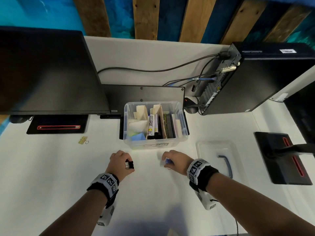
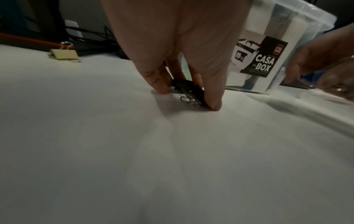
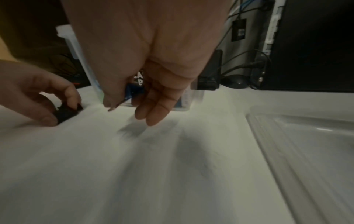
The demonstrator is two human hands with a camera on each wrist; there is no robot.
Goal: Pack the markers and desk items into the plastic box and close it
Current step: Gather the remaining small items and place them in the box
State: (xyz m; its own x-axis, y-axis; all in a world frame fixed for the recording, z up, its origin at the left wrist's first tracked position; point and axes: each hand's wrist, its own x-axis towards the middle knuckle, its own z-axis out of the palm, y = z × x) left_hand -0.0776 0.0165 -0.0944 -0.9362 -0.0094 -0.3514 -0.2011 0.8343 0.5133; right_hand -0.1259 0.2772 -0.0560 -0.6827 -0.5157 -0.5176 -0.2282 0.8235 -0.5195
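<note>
The clear plastic box (image 1: 129, 142) stands open on the white desk, holding markers (image 1: 150, 124), paper pads and other items. In front of it my left hand (image 1: 127, 163) pinches a black binder clip (image 1: 129, 165) against the desk; the left wrist view shows that black clip (image 2: 188, 89) between thumb and finger. My right hand (image 1: 167, 161) holds a small blue binder clip (image 1: 168, 161) just above the desk, and that blue clip (image 3: 132, 91) shows between its thumb and fingers. The clear lid (image 1: 216, 150) with a blue handle lies right of the box.
A beige binder clip (image 1: 83, 140) lies loose at the left, also seen as the beige clip (image 2: 64, 53). A monitor (image 1: 42, 70) and keyboard (image 1: 144, 94) stand behind the box, a computer tower (image 1: 255, 77) with cables at back right, and a black stand (image 1: 283, 157) on the right.
</note>
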